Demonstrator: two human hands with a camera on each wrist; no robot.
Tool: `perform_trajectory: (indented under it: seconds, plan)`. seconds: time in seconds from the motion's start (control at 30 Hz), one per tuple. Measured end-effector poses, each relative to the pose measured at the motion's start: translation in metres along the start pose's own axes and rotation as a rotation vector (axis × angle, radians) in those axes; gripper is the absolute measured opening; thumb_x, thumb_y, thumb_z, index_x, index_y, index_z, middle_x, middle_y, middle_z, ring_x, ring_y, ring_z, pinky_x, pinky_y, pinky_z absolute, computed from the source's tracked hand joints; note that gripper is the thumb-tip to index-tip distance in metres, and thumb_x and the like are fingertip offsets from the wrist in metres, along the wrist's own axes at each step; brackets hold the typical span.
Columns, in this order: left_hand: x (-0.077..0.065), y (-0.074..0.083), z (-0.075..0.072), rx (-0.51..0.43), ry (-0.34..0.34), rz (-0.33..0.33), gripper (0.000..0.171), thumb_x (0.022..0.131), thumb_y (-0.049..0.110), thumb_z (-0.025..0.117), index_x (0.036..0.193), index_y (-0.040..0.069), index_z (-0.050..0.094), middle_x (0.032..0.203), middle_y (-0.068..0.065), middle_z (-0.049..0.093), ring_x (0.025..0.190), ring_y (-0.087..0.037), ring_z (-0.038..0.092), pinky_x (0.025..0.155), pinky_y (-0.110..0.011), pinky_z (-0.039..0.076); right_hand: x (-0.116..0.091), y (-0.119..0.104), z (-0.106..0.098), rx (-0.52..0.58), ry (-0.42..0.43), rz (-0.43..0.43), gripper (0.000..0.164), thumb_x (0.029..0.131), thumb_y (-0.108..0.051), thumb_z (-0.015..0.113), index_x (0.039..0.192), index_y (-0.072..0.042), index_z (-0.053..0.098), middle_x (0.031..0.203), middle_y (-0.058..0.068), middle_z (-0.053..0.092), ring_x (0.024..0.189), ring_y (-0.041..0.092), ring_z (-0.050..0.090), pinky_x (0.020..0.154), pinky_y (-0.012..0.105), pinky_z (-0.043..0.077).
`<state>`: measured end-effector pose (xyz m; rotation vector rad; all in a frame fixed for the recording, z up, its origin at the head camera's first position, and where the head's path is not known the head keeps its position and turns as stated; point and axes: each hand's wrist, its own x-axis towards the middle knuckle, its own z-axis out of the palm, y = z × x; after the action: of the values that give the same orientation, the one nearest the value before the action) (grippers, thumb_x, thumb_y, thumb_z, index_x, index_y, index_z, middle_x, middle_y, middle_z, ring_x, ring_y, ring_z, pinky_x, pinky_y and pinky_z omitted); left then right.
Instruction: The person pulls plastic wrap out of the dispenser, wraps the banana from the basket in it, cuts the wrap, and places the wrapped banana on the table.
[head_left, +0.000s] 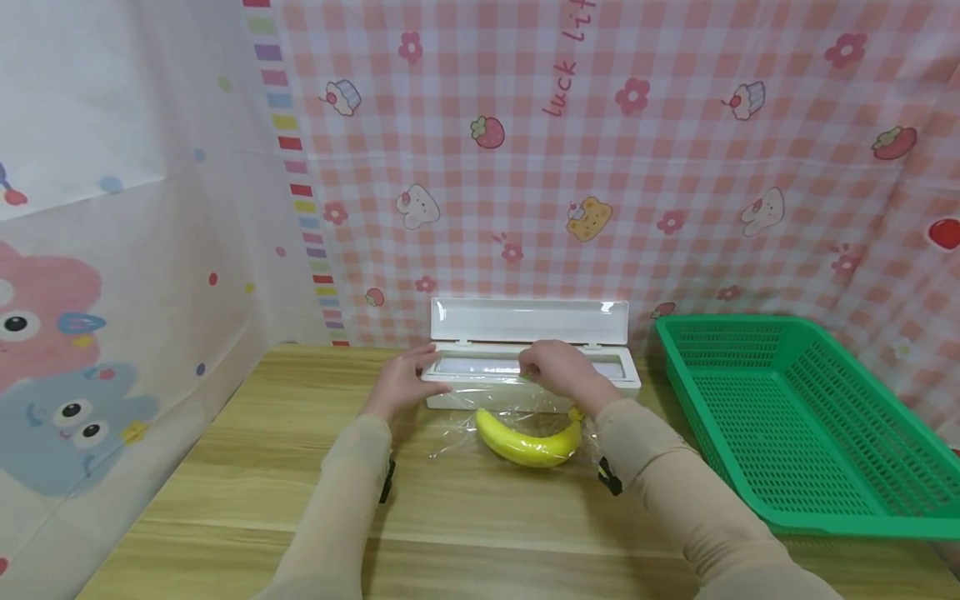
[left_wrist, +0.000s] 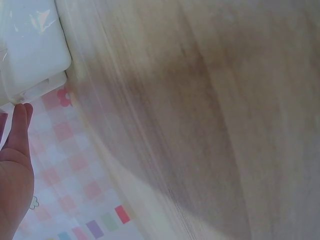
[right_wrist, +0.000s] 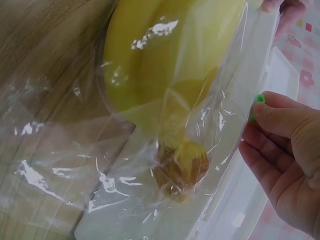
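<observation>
A white cling film dispenser [head_left: 465, 398] stands near the back of the table, its clear lid [head_left: 525, 321] tipped up behind it. My left hand [head_left: 401, 383] holds its left end, thumb at the front and fingers along the top. With thumb and forefinger, my right hand [head_left: 562, 367] pinches a small green slide cutter [right_wrist: 257, 108] on the dispenser's edge. Clear film [head_left: 452, 439] comes out over the front and drapes across a yellow banana [head_left: 528, 450], which lies right before the dispenser. The banana's stem end [right_wrist: 182, 167] shows through the wrinkled film in the right wrist view.
A green plastic basket [head_left: 720, 467] with slotted walls stands to the right on the wooden table [head_left: 247, 467]. Behind the table hangs a pink checked cloth [head_left: 480, 183]; a white printed cloth [head_left: 187, 250] covers the left side.
</observation>
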<state>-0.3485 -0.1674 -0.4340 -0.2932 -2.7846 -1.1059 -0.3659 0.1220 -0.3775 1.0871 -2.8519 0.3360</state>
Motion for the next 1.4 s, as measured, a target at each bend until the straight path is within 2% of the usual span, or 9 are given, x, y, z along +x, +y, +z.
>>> perform_trajectory:
  seconds: [0.43, 0.8, 1.07, 1.4]
  plan:
    - [0.001, 0.001, 0.001, 0.009, -0.01, 0.006, 0.071, 0.077, 0.035, 0.085, 0.137, 0.009, 0.058, 0.153, -0.005, 0.043, 0.14, -0.03, 0.038, 0.115, -0.045, 0.031, -0.01, 0.008, -0.006, -0.014, -0.012, 0.013, 0.02, 0.087, 0.005, 0.063, 0.085, -0.014, 0.07, 0.09, -0.003, 0.07, 0.085, 0.018, 0.063, 0.076, 0.035, 0.055]
    - [0.0, -0.001, -0.001, 0.008, -0.003, 0.006, 0.069, 0.078, 0.031, 0.085, 0.137, 0.009, 0.058, 0.153, -0.006, 0.043, 0.139, -0.031, 0.039, 0.115, -0.046, 0.032, -0.024, 0.028, -0.011, -0.05, 0.006, 0.01, 0.025, 0.082, 0.008, 0.059, 0.08, -0.015, 0.068, 0.087, -0.004, 0.068, 0.08, 0.017, 0.062, 0.067, 0.034, 0.053]
    - [-0.001, 0.0, 0.0, 0.0, -0.01, -0.005, 0.069, 0.079, 0.031, 0.084, 0.138, 0.01, 0.058, 0.154, -0.004, 0.041, 0.139, -0.03, 0.04, 0.114, -0.047, 0.033, -0.03, 0.032, -0.014, -0.078, 0.004, 0.005, 0.023, 0.08, 0.007, 0.06, 0.081, -0.014, 0.068, 0.086, -0.003, 0.068, 0.08, 0.019, 0.063, 0.07, 0.036, 0.054]
    - [0.002, -0.001, 0.001, 0.005, -0.001, 0.02, 0.069, 0.078, 0.033, 0.085, 0.137, 0.008, 0.058, 0.152, -0.006, 0.043, 0.139, -0.031, 0.039, 0.114, -0.046, 0.032, -0.036, 0.04, -0.016, -0.095, 0.021, -0.012, 0.021, 0.08, 0.006, 0.064, 0.077, -0.014, 0.066, 0.082, -0.003, 0.067, 0.076, 0.018, 0.062, 0.068, 0.035, 0.054]
